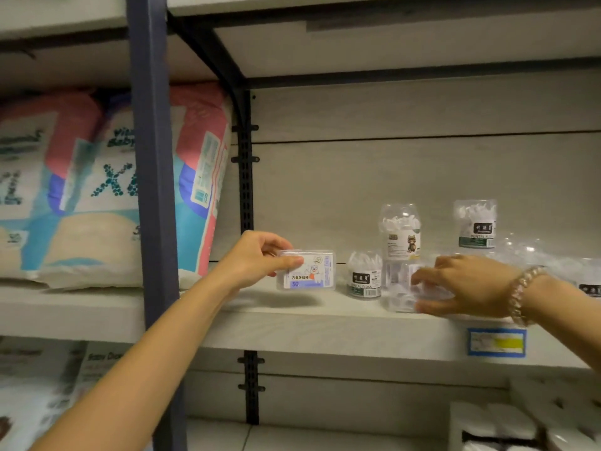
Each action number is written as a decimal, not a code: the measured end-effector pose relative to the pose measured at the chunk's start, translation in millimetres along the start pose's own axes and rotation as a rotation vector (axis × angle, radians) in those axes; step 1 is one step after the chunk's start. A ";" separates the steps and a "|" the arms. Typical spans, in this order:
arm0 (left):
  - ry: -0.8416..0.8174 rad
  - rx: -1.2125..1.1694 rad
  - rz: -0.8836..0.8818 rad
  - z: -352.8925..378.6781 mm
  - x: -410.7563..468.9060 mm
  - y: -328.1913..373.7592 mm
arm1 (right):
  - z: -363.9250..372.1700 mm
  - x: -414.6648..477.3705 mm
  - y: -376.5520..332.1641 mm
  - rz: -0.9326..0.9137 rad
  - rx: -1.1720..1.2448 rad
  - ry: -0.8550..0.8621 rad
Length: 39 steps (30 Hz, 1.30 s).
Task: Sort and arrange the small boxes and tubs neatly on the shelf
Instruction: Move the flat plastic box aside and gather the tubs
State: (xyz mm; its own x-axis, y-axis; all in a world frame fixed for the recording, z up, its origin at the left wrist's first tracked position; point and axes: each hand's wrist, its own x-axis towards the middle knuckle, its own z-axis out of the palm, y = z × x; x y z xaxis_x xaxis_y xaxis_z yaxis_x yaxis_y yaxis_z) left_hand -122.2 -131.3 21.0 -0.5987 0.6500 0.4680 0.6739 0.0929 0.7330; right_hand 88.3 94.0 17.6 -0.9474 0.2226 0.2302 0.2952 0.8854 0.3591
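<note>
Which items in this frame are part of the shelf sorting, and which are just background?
Job: flat floss box in left hand; clear tub in right hand; small floss tub; tall tub; rear tub.
Background: nappy packs; price label.

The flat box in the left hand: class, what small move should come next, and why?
Probably lower the flat box onto the shelf, beside the short tub: the left hand pinches it over bare board there, while the right hand grips another clear tub.
</note>
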 end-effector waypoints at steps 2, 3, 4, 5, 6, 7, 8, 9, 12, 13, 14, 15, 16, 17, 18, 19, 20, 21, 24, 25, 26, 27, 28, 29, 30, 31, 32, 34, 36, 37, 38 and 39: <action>-0.006 0.054 -0.005 -11.4 2.4 -7.9 | -4.9 2.0 -3.8 -0.003 -0.061 -0.022; -0.014 0.087 -0.017 -16.6 3.6 -11.4 | -6.8 3.7 -5.9 -0.010 -0.094 -0.028; -0.025 0.115 -0.033 -21.3 5.1 -14.6 | -8.4 5.8 -7.3 -0.016 -0.129 -0.028; -0.040 0.136 -0.047 -25.5 5.8 -17.3 | -9.3 7.8 -8.0 -0.017 -0.162 -0.024; -0.057 0.159 -0.060 -28.6 6.7 -19.2 | -9.6 9.6 -7.8 -0.012 -0.190 -0.018; -0.075 0.190 -0.065 -30.9 7.5 -20.1 | -9.6 11.0 -7.1 0.000 -0.208 -0.019; -0.092 0.227 -0.070 -32.2 8.5 -20.2 | -9.6 11.6 -6.5 0.018 -0.203 -0.026; -0.107 0.257 -0.077 -33.2 9.3 -19.4 | -9.5 12.2 -6.3 0.045 -0.182 -0.047; -0.183 0.278 -0.134 -35.3 11.4 -16.7 | -10.6 13.1 -5.4 0.127 -0.088 -0.120; -0.210 0.289 -0.153 -35.8 11.6 -16.5 | -12.2 11.5 -4.3 0.140 -0.060 -0.132; -0.230 0.311 -0.163 -36.4 12.1 -16.7 | -14.8 9.1 -3.1 0.150 -0.027 -0.123; -0.244 0.337 -0.164 -37.3 12.9 -17.1 | -18.8 6.4 -2.3 0.154 0.013 -0.088; -0.254 0.365 -0.163 -38.3 14.2 -17.4 | -24.6 3.4 -3.6 0.136 0.078 -0.026; -0.270 0.401 -0.159 -39.5 15.3 -17.3 | -32.0 1.5 -8.0 0.093 0.167 0.046; -0.290 0.445 -0.159 -40.8 16.4 -17.1 | -41.2 1.6 -17.1 0.030 0.273 0.111; -0.312 0.492 -0.166 -42.7 17.1 -16.6 | -50.9 4.5 -30.4 -0.032 0.387 0.152; -0.332 0.531 -0.177 -44.9 17.5 -16.1 | -58.9 10.1 -46.6 -0.086 0.500 0.173; -0.348 0.562 -0.188 -47.0 17.8 -15.8 | -63.5 18.3 -63.1 -0.128 0.594 0.185; -0.372 0.630 -0.198 -54.4 19.9 -14.8 | -61.1 52.0 -106.7 -0.180 0.722 0.229; -0.379 0.661 -0.199 -57.6 20.5 -14.3 | -57.3 62.9 -118.4 -0.183 0.741 0.246; -0.389 0.696 -0.200 -60.4 22.0 -13.9 | -53.4 72.4 -128.4 -0.176 0.765 0.254; -0.403 0.727 -0.204 -63.1 24.2 -13.9 | -49.3 80.9 -136.3 -0.168 0.788 0.253; -0.423 0.747 -0.210 -65.1 26.4 -14.1 | -45.3 88.1 -143.1 -0.163 0.792 0.253; -0.448 0.764 -0.220 -66.7 28.8 -14.1 | -41.8 94.2 -149.1 -0.160 0.777 0.264; -0.470 0.785 -0.228 -67.8 31.2 -13.8 | -38.8 99.6 -153.9 -0.156 0.756 0.281; -0.487 0.818 -0.236 -68.5 33.0 -13.0 | -36.5 104.0 -157.8 -0.151 0.741 0.299; -0.496 0.856 -0.239 -68.7 35.1 -12.7 | -34.8 106.9 -161.1 -0.143 0.731 0.308; -0.500 0.913 -0.239 -68.8 38.5 -12.2 | -32.3 110.1 -165.6 -0.123 0.711 0.315; -0.495 0.954 -0.224 -68.0 39.9 -10.8 | -30.3 111.2 -167.7 -0.108 0.687 0.341; -0.487 0.973 -0.215 -67.1 40.1 -10.7 | -29.4 110.5 -168.1 -0.100 0.676 0.358; -0.477 0.982 -0.203 -65.7 39.9 -11.0 | -27.9 109.8 -167.9 -0.090 0.669 0.371; -0.463 0.981 -0.192 -64.1 38.8 -11.1 | -26.1 109.0 -167.2 -0.080 0.675 0.376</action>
State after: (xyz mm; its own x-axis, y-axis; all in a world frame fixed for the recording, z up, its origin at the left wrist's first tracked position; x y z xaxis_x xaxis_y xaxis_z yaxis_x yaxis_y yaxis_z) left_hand -180.7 -155.5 62.6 -0.6484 0.7612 0.0075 0.7607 0.6483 -0.0324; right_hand -61.1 -40.4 6.2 -0.8213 0.1007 0.5616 -0.0262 0.9766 -0.2135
